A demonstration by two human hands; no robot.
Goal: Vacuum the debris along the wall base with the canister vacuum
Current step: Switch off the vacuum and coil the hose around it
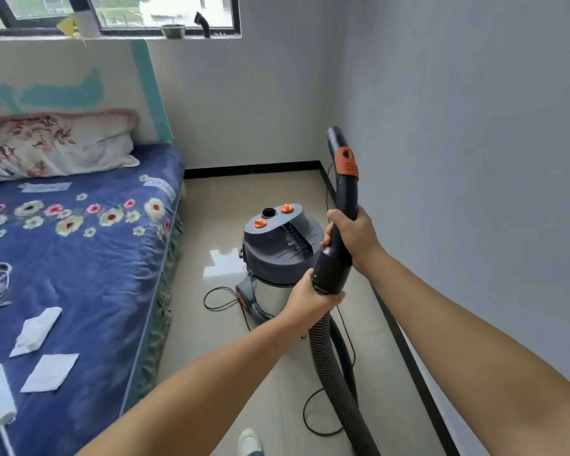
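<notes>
Head view showed the left hand (313, 292) and right hand (352, 236) both clamped on the near-upright hose handle (338, 245), its open end up, the wall base (405, 343) lying right of and below the right hand.

My way along the floor (277, 199) is a narrow strip between the bed (112, 258) and the right wall (474, 159). The canister vacuum (282, 251) stands mid-strip, its cord (218, 301) looped beside it, and the hose (336, 373) trails along the black baseboard (418, 373).
</notes>
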